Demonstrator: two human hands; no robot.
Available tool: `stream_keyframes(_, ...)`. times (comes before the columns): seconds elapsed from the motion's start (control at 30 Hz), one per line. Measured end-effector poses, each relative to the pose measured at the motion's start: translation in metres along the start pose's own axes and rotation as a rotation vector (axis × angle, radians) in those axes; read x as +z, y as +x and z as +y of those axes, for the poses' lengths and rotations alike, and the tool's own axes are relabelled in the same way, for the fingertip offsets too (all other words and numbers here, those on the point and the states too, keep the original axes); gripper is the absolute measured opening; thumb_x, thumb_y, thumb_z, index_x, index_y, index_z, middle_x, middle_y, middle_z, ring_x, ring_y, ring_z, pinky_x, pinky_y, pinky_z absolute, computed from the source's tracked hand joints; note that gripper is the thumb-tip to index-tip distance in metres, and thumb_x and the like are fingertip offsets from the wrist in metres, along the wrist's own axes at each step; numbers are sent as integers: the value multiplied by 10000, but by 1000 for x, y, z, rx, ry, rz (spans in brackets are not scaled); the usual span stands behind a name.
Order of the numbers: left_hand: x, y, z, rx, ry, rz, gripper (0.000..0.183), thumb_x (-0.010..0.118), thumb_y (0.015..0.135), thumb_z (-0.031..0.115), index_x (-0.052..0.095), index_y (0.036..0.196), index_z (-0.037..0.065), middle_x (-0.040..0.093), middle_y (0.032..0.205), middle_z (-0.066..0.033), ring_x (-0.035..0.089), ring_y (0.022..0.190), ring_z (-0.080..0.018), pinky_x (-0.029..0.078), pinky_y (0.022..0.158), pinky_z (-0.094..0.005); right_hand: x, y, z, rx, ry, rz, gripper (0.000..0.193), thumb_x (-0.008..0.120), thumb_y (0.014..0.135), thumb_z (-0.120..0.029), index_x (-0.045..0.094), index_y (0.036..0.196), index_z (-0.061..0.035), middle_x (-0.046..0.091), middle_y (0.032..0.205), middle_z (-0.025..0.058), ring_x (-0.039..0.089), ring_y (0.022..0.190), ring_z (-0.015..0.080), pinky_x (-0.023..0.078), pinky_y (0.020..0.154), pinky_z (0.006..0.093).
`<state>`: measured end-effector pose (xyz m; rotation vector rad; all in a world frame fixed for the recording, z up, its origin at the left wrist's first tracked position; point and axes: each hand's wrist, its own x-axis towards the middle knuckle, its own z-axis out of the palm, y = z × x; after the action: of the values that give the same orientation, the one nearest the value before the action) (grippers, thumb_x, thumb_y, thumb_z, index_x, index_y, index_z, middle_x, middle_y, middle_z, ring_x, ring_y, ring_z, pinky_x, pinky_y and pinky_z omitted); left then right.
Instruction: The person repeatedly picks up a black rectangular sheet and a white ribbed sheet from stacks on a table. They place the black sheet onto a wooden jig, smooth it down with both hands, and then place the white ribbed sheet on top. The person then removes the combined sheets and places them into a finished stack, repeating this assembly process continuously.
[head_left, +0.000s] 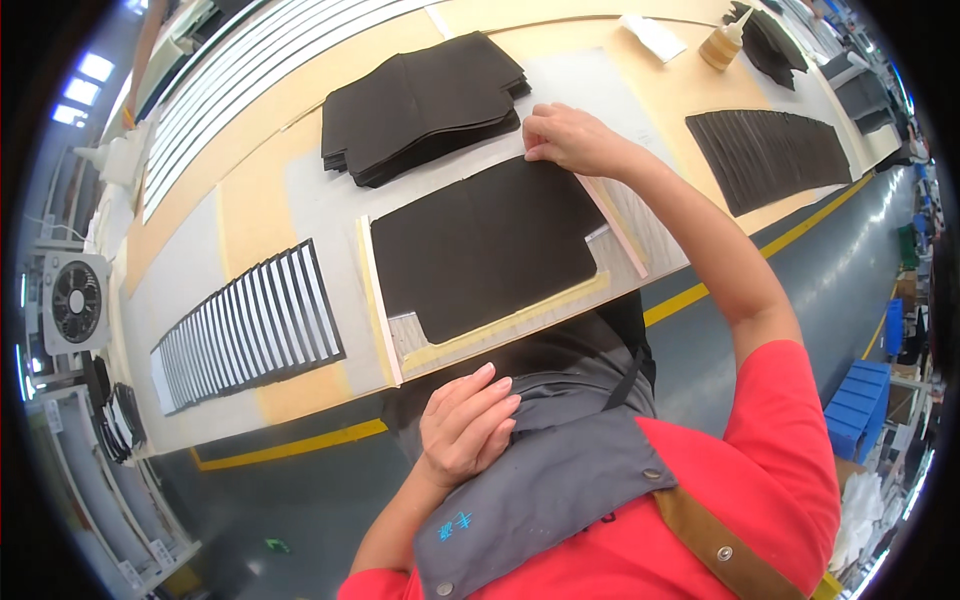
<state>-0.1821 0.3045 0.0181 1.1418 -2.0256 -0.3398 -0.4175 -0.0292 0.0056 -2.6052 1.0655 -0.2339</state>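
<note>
A flat black sheet (480,245) with notched near corners lies on the table between two pale guide strips. My right hand (575,140) reaches over to its far edge, the fingers pinched there at the sheet's rim. Just beyond that hand sits a thick stack of similar black sheets (420,105), slightly fanned at its sides. My left hand (467,428) is held in front of my grey apron, off the table's near edge. Its fingers are stretched out and it holds nothing.
Left of the sheet is a stack of striped black-edged pieces (255,325); on the right lie black slatted pieces (770,155). A bottle of amber liquid (722,45) stands at the far right near a white paper (652,38). A fan (77,302) is beyond the left end.
</note>
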Motion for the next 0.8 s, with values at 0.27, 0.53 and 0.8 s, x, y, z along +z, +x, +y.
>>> stream_keyframes(0.27,-8,18,-25,-137,71,73,170,706,945,93,751,1106,69,734,1205,-107,666,1238,-325,529,1016,-434,-14,-28,-45,259,565,221,377,780,943,-307,580,1108,-33,688,913,132,669,851,329,528,795,410)
stream_keyframes(0.53,-14,77,-94,-683,-309,550,727,834,853,29,504,1500,-1,533,1525,-153,575,1320,-248,468,1118,-391,-38,-68,-84,3,494,474,141,769,916,-49,715,1045,-40,721,901,102,699,812,223,552,731,329)
stream_keyframes(0.8,-87,173,-189,-805,-814,405,380,759,931,27,636,1284,-42,738,1180,-116,710,1033,-170,577,933,-310,-84,75,-38,188,1032,393,229,689,1011,-187,666,1030,39,675,877,-7,586,806,43,499,716,242)
